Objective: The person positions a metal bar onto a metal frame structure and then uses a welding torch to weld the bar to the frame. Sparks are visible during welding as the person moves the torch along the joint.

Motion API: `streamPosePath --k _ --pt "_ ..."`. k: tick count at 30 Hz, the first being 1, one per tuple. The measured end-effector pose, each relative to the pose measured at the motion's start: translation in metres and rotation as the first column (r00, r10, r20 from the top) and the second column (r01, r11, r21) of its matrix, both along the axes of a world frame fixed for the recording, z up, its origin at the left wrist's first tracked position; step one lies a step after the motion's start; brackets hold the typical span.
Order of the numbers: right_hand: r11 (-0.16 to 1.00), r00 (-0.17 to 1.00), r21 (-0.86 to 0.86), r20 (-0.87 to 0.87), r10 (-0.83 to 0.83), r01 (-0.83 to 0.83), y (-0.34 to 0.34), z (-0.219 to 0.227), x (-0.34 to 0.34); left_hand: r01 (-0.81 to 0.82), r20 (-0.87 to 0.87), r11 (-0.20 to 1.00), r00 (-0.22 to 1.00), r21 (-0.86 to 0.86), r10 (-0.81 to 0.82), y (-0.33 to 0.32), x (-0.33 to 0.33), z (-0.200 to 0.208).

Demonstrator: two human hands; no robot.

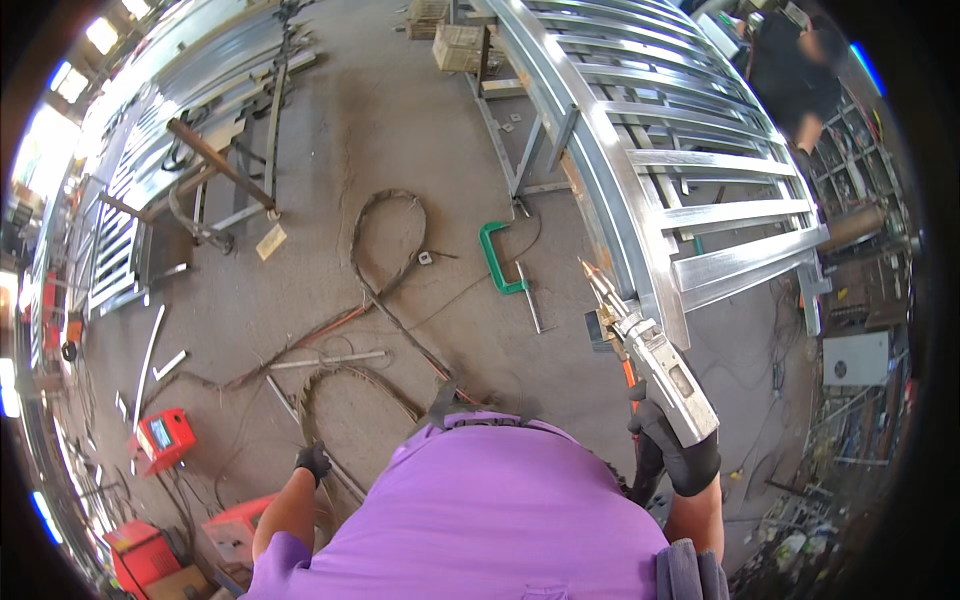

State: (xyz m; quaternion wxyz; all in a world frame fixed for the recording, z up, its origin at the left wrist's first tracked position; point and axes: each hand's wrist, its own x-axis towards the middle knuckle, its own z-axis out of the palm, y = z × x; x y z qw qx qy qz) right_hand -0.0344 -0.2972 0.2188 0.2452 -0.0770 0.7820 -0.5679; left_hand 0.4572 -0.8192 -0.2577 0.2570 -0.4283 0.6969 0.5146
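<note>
My right hand (683, 452), in a black glove, is wrapped around the rear of a handheld welding gun (665, 375). The gun has a silver metal body and a pointed copper-coloured nozzle that points up and to the left, beside the end of a metal frame (672, 285). An orange-and-black cable (630, 375) runs along the gun. At the lower left, my left hand (313, 462), also black-gloved, hangs with curled fingers where a dark looped hose (308, 405) meets it. The fingers are small here, but they appear closed on that hose.
A green C-clamp (495, 262) lies on the floor ahead. Dark cables (385, 300) loop across the floor. Red machines (165, 440) stand at the left, near metal offcuts (155, 345). Slatted frames rest on stands (215, 170) at both sides. Another person (795, 75) is at the far right.
</note>
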Motion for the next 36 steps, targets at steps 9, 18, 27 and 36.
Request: streamPosePath --k 9,18,27,36 --pt "0.991 0.991 -0.127 0.122 0.063 -0.047 -0.009 -0.023 -0.008 0.232 0.04 0.971 0.972 -0.05 -0.23 0.099 -0.081 0.042" --pt "0.998 0.98 0.02 -0.192 0.061 -0.059 -0.041 -0.034 0.011 -0.101 0.102 0.985 0.991 0.142 0.087 0.009 -0.189 0.054" --pt "0.997 0.995 0.064 -0.092 -0.04 0.046 -0.157 -0.031 0.02 -0.178 0.142 0.97 0.978 0.167 0.155 -0.159 -0.22 0.005" --pt "0.992 0.998 -0.115 -0.007 -0.057 0.056 -0.228 -0.014 -0.014 -0.431 0.051 0.858 0.899 0.279 0.435 -0.188 -0.279 0.008"
